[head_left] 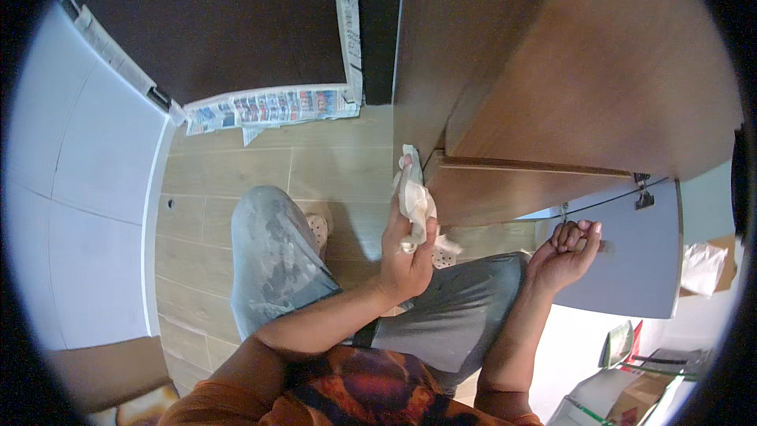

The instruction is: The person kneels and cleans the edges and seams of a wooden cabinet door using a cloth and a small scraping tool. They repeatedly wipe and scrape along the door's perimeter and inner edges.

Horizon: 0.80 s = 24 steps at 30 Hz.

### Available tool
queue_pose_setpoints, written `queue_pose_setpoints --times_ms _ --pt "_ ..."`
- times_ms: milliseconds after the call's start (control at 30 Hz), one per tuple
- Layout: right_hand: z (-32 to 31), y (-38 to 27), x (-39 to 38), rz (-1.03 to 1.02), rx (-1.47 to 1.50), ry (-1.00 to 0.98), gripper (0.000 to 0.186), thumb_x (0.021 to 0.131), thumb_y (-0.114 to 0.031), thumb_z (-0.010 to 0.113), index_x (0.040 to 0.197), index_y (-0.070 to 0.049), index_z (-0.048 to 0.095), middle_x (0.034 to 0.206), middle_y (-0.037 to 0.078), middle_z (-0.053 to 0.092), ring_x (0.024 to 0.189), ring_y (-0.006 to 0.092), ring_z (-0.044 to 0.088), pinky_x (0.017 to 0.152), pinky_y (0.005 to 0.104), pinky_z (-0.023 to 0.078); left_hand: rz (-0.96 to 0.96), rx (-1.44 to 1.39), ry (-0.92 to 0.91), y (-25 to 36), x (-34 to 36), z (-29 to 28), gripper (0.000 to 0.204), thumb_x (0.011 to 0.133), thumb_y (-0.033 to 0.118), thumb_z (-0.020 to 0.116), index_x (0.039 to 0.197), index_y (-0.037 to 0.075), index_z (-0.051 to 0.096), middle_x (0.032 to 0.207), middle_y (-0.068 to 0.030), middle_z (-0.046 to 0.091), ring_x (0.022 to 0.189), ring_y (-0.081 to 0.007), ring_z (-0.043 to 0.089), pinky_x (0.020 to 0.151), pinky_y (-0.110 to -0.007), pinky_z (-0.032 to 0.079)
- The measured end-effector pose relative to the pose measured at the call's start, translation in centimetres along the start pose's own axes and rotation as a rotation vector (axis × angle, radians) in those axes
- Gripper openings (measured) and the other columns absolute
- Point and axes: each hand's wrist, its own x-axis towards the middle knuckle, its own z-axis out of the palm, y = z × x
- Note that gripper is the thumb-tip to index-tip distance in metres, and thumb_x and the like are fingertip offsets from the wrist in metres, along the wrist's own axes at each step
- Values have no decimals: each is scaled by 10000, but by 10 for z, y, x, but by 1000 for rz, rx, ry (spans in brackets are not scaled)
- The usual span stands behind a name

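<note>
My left hand (406, 260) is closed round a crumpled white cloth (415, 201), its fingertips pressing the upper part against the edge of a brown wooden cabinet (512, 102). Whether the cloth is woven or paper I cannot tell. Off to the right, my right hand (564, 256) has its fingers curled in and its thumb side raised, with nothing visible in it. That hand is in front of a grey-faced cabinet door (631, 256), just below a metal hinge (564, 211). A second hinge (644, 193) shows farther right on the swung-out door.
Printed newspaper (276, 106) lines the foot of a dark panel (236, 24) at the far left. White wall panels (87, 173) run along the left side. Wood-look floor tiles (213, 221) lie beneath my bent legs. Bags and a carton (639, 398) stand at the lower right.
</note>
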Motion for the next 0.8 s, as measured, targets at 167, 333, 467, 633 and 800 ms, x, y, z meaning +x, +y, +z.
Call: queue_pose_setpoints --times_ms 167,333,467,633,800 --pt "2 -2 1 33 17 -18 331 1116 -301 588 908 -47 625 614 -38 398 532 64 317 512 264 243 235 56 62 35 33 2 482 1099 139 555 1490 -133 480 1714 -349 282 1597 -459 318 1255 -469 301" --pt "2 1 5 28 31 -47 337 1118 -301 581 901 -45 617 616 -36 408 521 62 316 513 262 243 238 162 143 17 19 1 390 1082 115 570 1395 -118 556 1515 -327 511 1313 -417 575 1084 -457 461" --pt "2 3 5 38 43 -47 329 1110 -299 594 902 -45 613 615 -37 409 526 60 316 514 259 242 243 206 241 30 17 -3 311 1053 80 592 1306 -99 622 1336 -271 613 1103 -341 647 968 -416 509" --pt "0 4 9 60 57 3 295 1096 -282 620 903 -59 606 643 -42 425 535 54 314 523 257 243 405 283 378 53 44 -7 178 970 13 708 1138 -44 713 1214 -191 637 1049 -248 642 934 -356 503" --pt "-5 2 12 58 64 0 276 1091 -280 634 913 -71 602 666 -45 443 540 48 322 521 258 247 272 81 309 49 35 -18 157 943 -26 756 1090 -27 698 1150 -145 643 999 -194 639 914 -312 503"
